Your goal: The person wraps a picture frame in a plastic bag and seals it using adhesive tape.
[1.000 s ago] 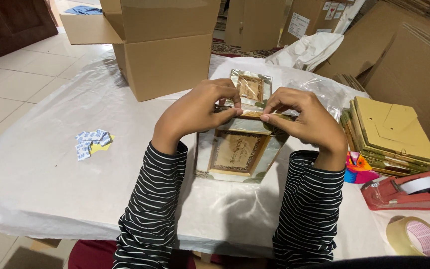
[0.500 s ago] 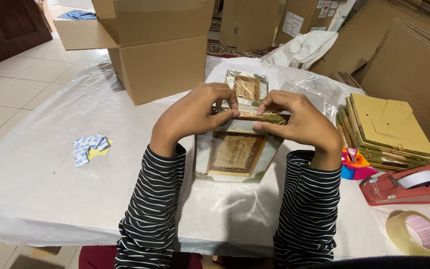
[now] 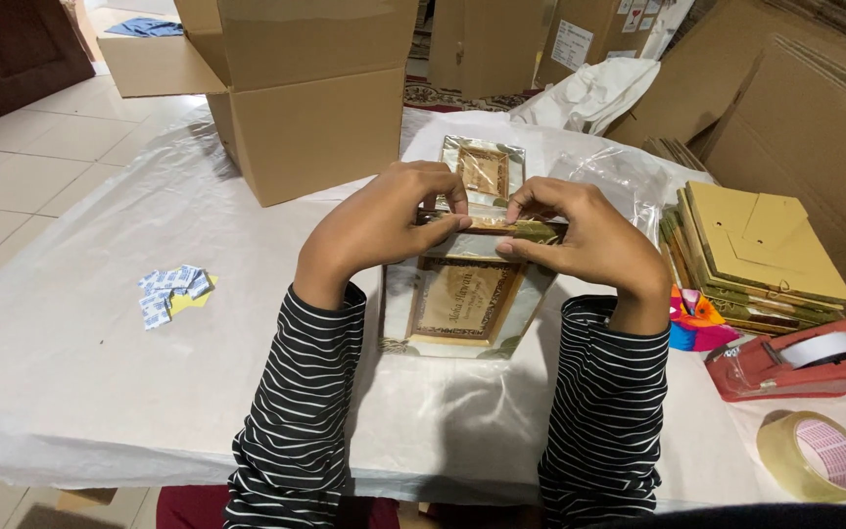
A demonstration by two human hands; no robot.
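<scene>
The fingers of the left hand and right hand were pinched shut on the glossy plastic-wrapped frame, a flat silver-gold rectangle lying on the white-sheeted worktop, its long axis pointing away from the person, beside stacked yellow card folders

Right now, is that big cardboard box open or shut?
Open: the cardboard box has a top flap folded outward.
</scene>
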